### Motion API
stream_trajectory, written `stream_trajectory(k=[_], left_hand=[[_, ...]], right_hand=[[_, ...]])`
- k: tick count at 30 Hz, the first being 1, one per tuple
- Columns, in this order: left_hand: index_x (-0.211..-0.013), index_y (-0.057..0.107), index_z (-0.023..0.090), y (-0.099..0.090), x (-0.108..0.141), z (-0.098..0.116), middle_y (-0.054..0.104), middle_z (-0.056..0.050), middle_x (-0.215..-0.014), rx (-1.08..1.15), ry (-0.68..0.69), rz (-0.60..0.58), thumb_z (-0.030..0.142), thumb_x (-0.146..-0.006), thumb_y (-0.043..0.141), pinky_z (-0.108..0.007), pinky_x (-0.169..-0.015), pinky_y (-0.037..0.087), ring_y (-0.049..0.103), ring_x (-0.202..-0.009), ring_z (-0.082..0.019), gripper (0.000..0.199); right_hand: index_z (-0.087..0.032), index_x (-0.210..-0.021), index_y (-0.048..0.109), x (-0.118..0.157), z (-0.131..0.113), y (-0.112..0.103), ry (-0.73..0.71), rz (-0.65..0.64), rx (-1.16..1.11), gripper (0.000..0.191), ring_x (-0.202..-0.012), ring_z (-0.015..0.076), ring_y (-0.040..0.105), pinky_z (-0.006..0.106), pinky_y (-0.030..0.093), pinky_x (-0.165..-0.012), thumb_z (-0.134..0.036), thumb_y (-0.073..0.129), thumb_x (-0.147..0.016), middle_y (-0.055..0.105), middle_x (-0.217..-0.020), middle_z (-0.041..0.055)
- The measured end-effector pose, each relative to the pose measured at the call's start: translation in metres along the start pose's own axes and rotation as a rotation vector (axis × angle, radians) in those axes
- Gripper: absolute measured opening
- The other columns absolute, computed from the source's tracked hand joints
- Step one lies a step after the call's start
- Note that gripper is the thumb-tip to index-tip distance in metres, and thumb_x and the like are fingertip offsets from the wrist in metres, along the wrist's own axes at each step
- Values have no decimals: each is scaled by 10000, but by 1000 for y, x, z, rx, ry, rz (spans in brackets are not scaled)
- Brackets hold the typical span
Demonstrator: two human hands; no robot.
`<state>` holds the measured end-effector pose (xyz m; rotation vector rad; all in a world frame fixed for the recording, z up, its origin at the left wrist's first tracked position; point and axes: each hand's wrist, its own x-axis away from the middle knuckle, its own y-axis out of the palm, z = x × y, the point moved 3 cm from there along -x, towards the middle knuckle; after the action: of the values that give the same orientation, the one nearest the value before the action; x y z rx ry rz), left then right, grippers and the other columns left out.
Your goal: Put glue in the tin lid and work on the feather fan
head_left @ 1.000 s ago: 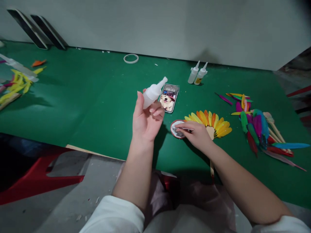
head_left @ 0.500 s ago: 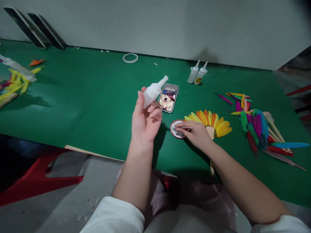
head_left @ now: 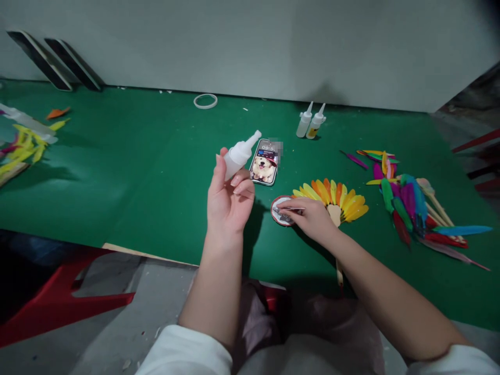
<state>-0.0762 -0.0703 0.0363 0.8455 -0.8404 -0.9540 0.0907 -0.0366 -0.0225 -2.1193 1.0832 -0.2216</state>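
My left hand [head_left: 230, 200] is raised over the table with its fingers round a white squeeze bottle [head_left: 239, 156], whose nozzle points up and to the right. My right hand [head_left: 308, 216] pinches a thin stick-like item [head_left: 294, 209] over a round, red-rimmed disc [head_left: 275, 214] lying on the table; the fingers partly cover the disc. Just beyond that hand lies a fan of yellow and orange feathers [head_left: 353, 204] with a pale wooden centre and handle [head_left: 339, 271]. A lit phone [head_left: 264, 167] rests behind the bottle.
Two small nozzle bottles [head_left: 303, 125] stand near the wall. Coloured feathers and wooden sticks [head_left: 416, 205] are piled at the right. A white ring [head_left: 205, 105] lies at the back. Yellow feathers [head_left: 27, 140] are at the far left of the green table [head_left: 136, 166]. Two dark panels lean on the wall.
The whole view has shifted a little, moving most things slightly left and the back of the table lower. Both hands keep nearly the same pose and hold the same things.
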Motion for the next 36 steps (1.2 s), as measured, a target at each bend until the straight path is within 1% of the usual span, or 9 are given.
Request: stream_trajectory(k=[3,9,14,18,22,26,29,32,36], left_hand=[[-804,632,213,-1,0,0,585,-18,-760,3,9,15,338,-917,409,-106,-353,293,326,-438,-15,280],[-811,614,186,-2,-1,3,565,-19,-757,74,22,-33,239,-889,485,-76,-387,327,365,-461,2,159],[-805,598,183,-2,1,5,556,-22,-792,146,1,-2,165,-900,433,-69,-409,344,389,-496,-4,191],[-871,596,181,-2,2,5,541,-18,-771,206,4,14,110,-900,389,-75,-424,352,402,-516,-12,221],[-952,593,172,-1,2,5,542,-23,-763,227,-1,-15,89,-904,364,-68,-451,370,427,-536,-14,249],[-1045,578,175,-1,1,5,578,-52,-826,239,-18,-48,179,-926,369,-82,-443,381,422,-529,-22,240],[-1068,571,174,-1,2,5,579,-52,-804,205,-17,-82,283,-916,420,-97,-432,374,422,-521,-27,240],[-1037,576,167,-1,3,6,572,-44,-788,174,-11,-107,370,-895,453,-100,-414,350,415,-511,-23,276],[-910,579,143,2,5,4,571,-43,-794,191,-11,-171,473,-854,480,-102,-402,343,411,-514,-21,350]], right_hand=[[-255,-860,710,0,1,0,8,-2,-14,134,-817,186,647,325,495,-740,-247,591,-798,715,-895,19],[-256,-855,711,0,1,1,17,-10,-46,133,-813,176,648,311,496,-739,-237,595,-793,714,-888,14],[-241,-836,714,-1,0,1,29,-3,-39,122,-801,179,653,304,497,-731,-227,607,-780,716,-869,20],[-235,-824,713,-2,0,1,37,3,-47,117,-799,177,655,308,501,-735,-221,605,-779,718,-859,18],[-242,-827,714,-2,0,1,54,-11,-35,125,-808,185,658,319,507,-730,-240,596,-786,719,-865,19],[-245,-826,715,-1,0,0,53,11,-51,126,-805,186,661,334,518,-734,-245,597,-782,719,-862,18],[-257,-821,717,0,-1,-6,55,85,-100,120,-800,187,663,344,529,-738,-251,608,-770,719,-861,17],[-263,-809,719,2,-2,-19,103,169,-206,109,-813,192,666,348,538,-748,-259,627,-750,719,-865,13],[-248,-768,719,2,-3,-36,227,243,-377,99,-811,202,672,347,544,-752,-301,651,-720,722,-843,19]])
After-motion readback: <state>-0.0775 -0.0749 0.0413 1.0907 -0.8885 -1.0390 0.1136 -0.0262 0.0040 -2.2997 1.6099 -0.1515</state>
